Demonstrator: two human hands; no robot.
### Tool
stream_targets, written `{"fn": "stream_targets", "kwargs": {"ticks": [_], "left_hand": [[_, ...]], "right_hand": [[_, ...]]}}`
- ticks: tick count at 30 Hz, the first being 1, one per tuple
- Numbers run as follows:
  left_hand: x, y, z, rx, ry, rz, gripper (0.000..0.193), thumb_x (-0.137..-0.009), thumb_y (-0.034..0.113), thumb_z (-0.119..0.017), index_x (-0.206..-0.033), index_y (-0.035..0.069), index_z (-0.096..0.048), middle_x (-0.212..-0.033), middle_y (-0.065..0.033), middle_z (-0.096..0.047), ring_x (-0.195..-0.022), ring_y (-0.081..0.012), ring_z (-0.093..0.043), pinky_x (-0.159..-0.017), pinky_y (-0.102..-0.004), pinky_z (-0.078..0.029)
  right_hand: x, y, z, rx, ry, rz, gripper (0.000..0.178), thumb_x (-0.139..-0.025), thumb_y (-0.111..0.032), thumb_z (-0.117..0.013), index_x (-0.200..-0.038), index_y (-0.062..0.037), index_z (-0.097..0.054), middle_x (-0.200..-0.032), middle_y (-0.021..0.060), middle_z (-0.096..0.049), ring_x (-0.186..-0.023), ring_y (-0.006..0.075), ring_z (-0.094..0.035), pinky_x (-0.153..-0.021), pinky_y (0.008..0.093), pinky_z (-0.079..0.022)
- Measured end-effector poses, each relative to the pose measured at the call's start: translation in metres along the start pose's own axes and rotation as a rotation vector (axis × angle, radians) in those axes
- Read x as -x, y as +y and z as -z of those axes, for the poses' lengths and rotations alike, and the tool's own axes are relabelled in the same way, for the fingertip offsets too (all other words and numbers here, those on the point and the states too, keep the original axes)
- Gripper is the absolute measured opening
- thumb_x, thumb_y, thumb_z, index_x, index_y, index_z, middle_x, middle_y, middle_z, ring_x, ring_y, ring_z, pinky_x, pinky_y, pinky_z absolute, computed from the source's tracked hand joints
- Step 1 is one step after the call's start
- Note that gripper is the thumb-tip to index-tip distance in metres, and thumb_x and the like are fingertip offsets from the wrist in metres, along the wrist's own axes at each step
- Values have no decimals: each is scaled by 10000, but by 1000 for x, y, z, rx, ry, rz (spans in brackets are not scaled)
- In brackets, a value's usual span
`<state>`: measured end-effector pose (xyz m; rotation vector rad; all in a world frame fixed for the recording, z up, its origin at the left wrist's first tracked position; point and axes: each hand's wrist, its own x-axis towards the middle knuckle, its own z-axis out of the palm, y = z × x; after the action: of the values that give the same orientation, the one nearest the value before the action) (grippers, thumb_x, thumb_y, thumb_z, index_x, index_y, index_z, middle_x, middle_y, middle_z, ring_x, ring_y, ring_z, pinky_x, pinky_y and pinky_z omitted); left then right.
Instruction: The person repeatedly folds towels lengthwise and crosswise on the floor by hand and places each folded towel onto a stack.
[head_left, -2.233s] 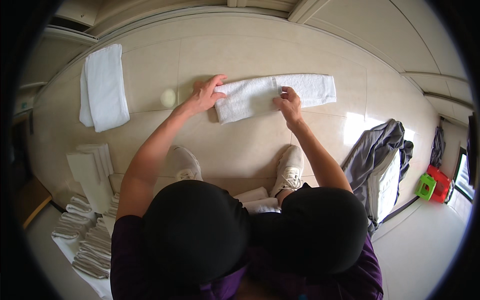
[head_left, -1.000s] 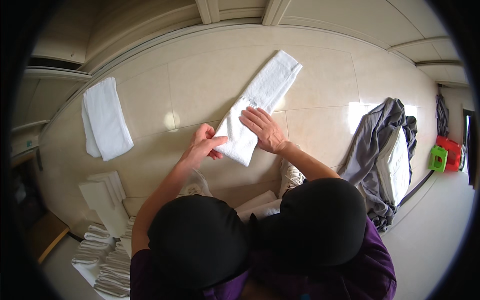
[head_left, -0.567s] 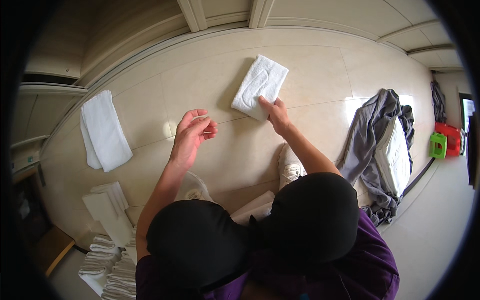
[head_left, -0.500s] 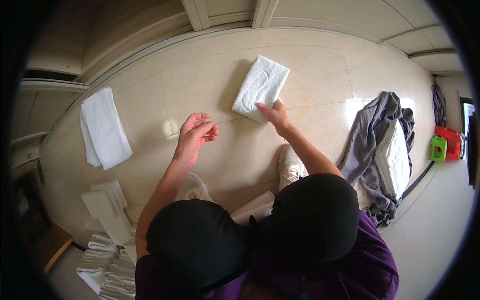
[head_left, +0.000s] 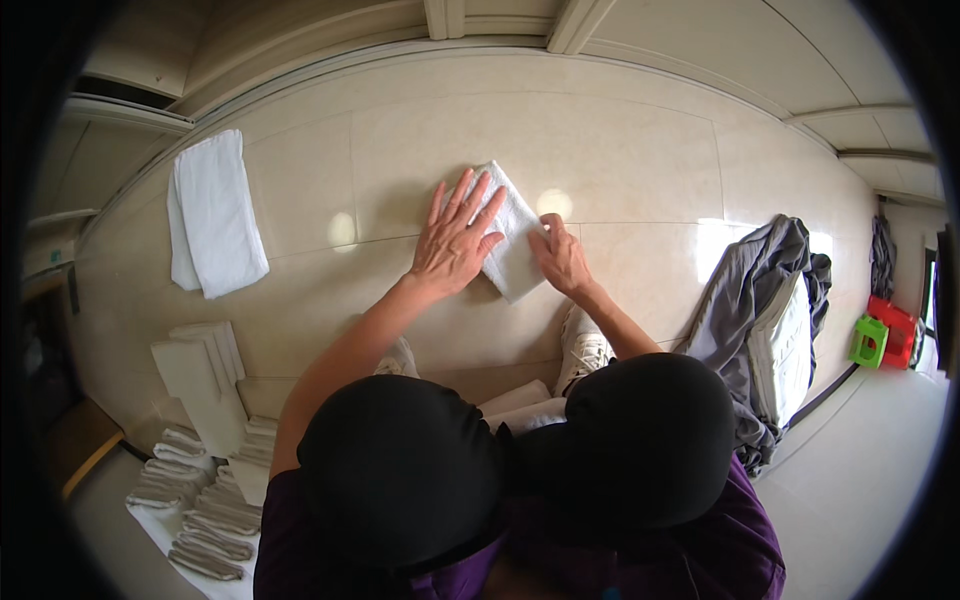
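Note:
A small folded white towel lies on the beige tiled surface in front of me, its long side slanting. My left hand rests flat across its left part with the fingers spread, covering much of that side. At the towel's right edge, my right hand has its fingers curled and closed on the edge; the fingertips are partly hidden. Further left, a larger white towel, folded long, lies by itself.
White block-like stacks and piles of folded white cloths are at lower left. Grey fabric with a white bundle lies to the right, near green and red plastic items. Pale cabinets line the far side.
The small towel has come down and nearer from where my right hand held it out. My left hand has opened and moved right onto it.

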<state>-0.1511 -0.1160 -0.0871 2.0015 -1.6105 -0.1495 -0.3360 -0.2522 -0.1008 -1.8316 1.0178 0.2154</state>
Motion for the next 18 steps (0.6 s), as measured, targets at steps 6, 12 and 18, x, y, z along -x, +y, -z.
{"fn": "stream_targets", "kwargs": {"ticks": [6, 12, 18], "left_hand": [[10, -10, -29, -243, -267, -2, 681, -1040, 506, -467, -1623, 200, -295, -1705, -93, -189, -1588, -301, -79, -1259, -611, -57], [16, -18, -17, -158, -262, -7, 715, -1006, 433, -587, -1597, 135, -318, -1649, -155, -289, -1556, -323, -185, -1253, -581, -144], [42, 1, 22, 1651, -194, 1048, 633, -940, 377, -735, -1397, 7, -500, -1272, -161, -618, -1197, -278, -607, -1040, -458, -485]], "right_hand": [[-1, -7, -23, 304, 488, 389, 513, -923, -266, -678, -1352, -44, -505, -1264, 225, -547, -1173, 429, -509, -997, 515, -414], [-33, -17, 21, -199, -257, -140, 560, -830, -319, -797, -1227, 29, -612, -1068, 139, -722, -898, 219, -711, -770, 355, -559], [11, -35, 18, -1004, -505, -196, 430, -957, -191, -714, -1311, 29, -606, -1171, 115, -714, -1065, 225, -706, -957, 375, -564]]}}
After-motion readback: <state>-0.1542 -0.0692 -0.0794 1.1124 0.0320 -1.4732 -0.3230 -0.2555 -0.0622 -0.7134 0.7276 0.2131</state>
